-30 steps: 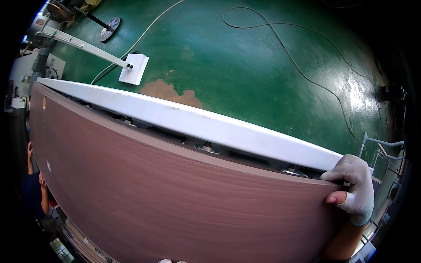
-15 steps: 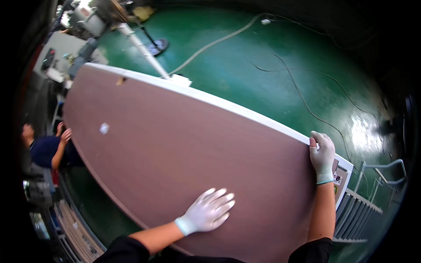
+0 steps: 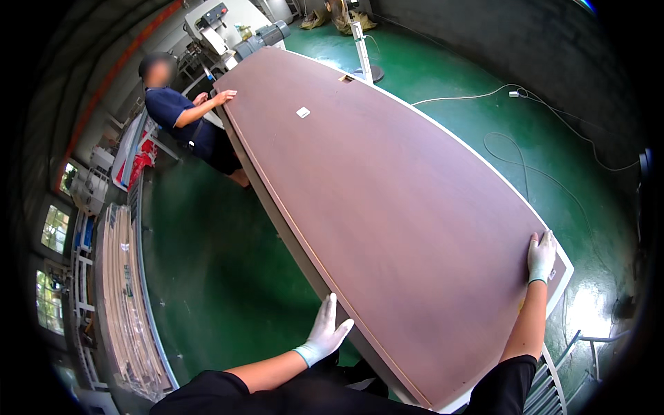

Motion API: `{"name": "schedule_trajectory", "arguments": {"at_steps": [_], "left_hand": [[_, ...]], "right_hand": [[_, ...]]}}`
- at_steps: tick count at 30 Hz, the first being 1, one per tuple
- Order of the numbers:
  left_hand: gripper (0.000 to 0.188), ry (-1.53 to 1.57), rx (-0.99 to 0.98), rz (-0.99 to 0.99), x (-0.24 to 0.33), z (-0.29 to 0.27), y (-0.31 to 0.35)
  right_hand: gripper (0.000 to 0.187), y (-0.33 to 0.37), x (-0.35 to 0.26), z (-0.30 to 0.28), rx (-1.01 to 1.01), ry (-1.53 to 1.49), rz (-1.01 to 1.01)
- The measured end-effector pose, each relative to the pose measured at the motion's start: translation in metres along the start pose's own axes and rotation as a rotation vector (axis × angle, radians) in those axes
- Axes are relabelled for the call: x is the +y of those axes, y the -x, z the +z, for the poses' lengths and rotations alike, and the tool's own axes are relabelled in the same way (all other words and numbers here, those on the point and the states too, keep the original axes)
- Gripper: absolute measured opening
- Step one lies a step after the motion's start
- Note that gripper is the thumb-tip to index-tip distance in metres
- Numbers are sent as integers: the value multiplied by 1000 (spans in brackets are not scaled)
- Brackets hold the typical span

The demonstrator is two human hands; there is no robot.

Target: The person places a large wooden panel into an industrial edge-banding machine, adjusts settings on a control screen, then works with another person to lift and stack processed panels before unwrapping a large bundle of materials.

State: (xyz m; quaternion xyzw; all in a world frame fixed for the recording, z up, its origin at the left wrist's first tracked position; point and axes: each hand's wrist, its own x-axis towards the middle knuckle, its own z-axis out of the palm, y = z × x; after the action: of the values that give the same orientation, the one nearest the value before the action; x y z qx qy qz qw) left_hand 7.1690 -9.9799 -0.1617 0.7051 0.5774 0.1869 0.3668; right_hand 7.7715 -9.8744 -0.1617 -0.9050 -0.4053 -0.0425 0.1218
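Observation:
A large brownish-pink door-like panel [image 3: 387,187] with a white edge stretches away from me. At its near left edge my left hand [image 3: 324,333], in a whitish glove, rests with fingers straight and thumb spread. My right hand [image 3: 541,257], gloved the same, is on the right edge near the corner, fingers bent over the rim; their tips are partly hidden. Toward the far end the panel bears a small white label [image 3: 303,112] and a small cutout [image 3: 346,79]. A co-worker [image 3: 183,114] in dark blue stands at the far left, one hand on the panel's edge.
Behind the far end stands a machine with a grey motor [image 3: 263,39]. A white post [image 3: 361,52] rises beyond the right edge. Cables [image 3: 526,166] lie on the green floor. Long wrapped strips [image 3: 128,304] are stacked at left; a roller stand [image 3: 546,387] is at lower right.
My left hand has moved from the panel's surface to its left edge. My view has swung left, so the panel appears turned. The right hand stays on the right edge.

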Motion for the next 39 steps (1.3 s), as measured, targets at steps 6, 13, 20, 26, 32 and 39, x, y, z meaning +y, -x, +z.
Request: {"name": "schedule_trajectory", "arguments": {"at_steps": [6,13,20,26,32,39], "left_hand": [[62,900,154,-559,23,54,69],[31,972,250,-533,-45,32,108],[43,1147,396,-498,-100,-15,157],[51,1067,321,-423,-133,-26,208],[46,1105,312,-474,-141,-47,256],[56,203,612,-501,-110,-46,249]], "right_hand": [[64,92,7,-24,-39,-5,-9],[69,196,7,-45,-15,-30,-95],[74,326,-8,-78,-74,-58,-169],[76,396,33,-98,-93,-106,-211],[58,441,49,-104,-173,-494,-19],[32,432,96,-92,-352,-692,-16]]}}
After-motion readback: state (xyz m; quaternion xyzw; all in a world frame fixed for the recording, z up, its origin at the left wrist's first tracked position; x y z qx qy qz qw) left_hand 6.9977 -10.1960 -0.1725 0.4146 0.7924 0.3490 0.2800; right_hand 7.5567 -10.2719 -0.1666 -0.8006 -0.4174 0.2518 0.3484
